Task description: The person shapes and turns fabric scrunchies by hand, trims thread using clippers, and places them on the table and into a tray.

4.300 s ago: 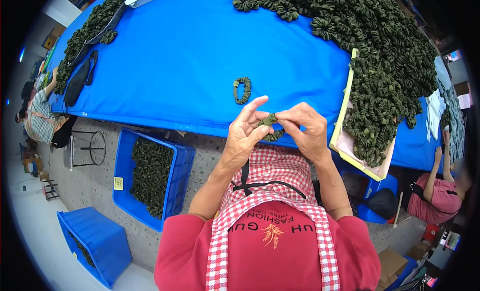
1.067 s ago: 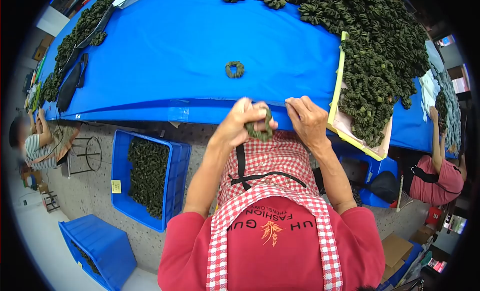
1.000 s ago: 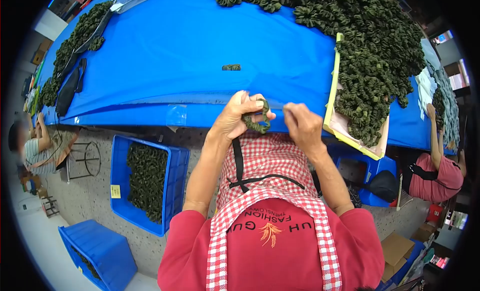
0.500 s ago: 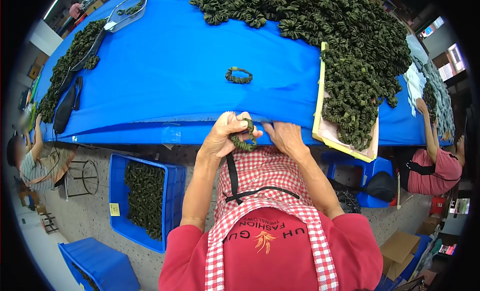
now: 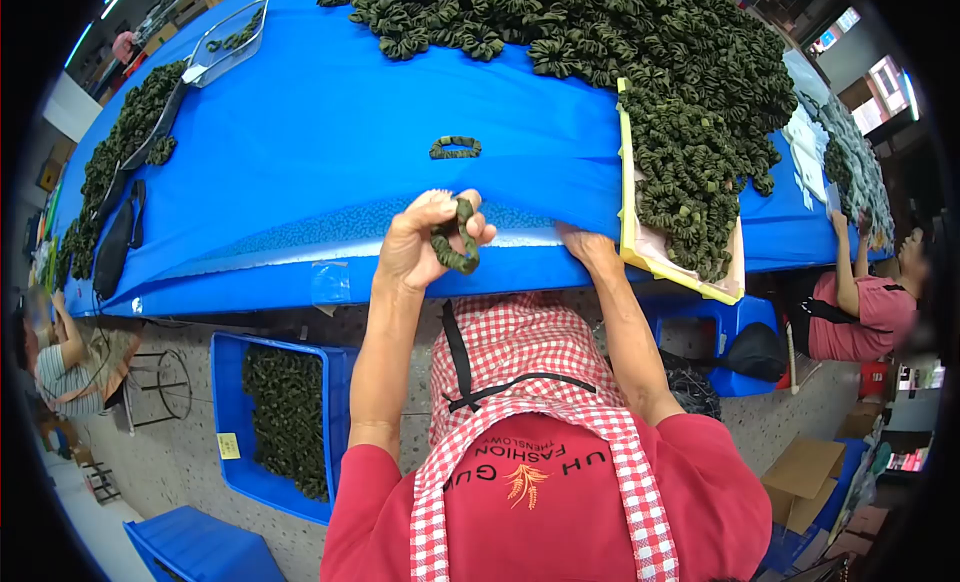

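Note:
My left hand [image 5: 420,244] is closed on a dark green scrunchie [image 5: 462,258], pinched between thumb and fingers above the table's front edge. My right hand [image 5: 592,250] reaches under the front of the blue cloth [image 5: 330,122]; its fingers are hidden there. The cloth is lifted, baring a speckled blue strip [image 5: 350,225] beneath it. A single scrunchie [image 5: 455,154] lies on the cloth, just beyond my left hand. To the right of my right hand, a yellow-rimmed tray [image 5: 628,182] holds many scrunchies, which run into a large heap [image 5: 640,42] behind.
On the left lie more scrunchies [image 5: 125,132], a clear basket [image 5: 238,52] and a black pouch [image 5: 115,247]. Below stands a blue crate [image 5: 235,422] full of dark green pieces. A blue stool [image 5: 745,327] is at lower right. Co-workers sit at both ends of the table.
My left hand has risen and moved left with the scrunchie. My right hand has gone under the cloth, which is now lifted, showing the strip beneath. The view has shifted slightly.

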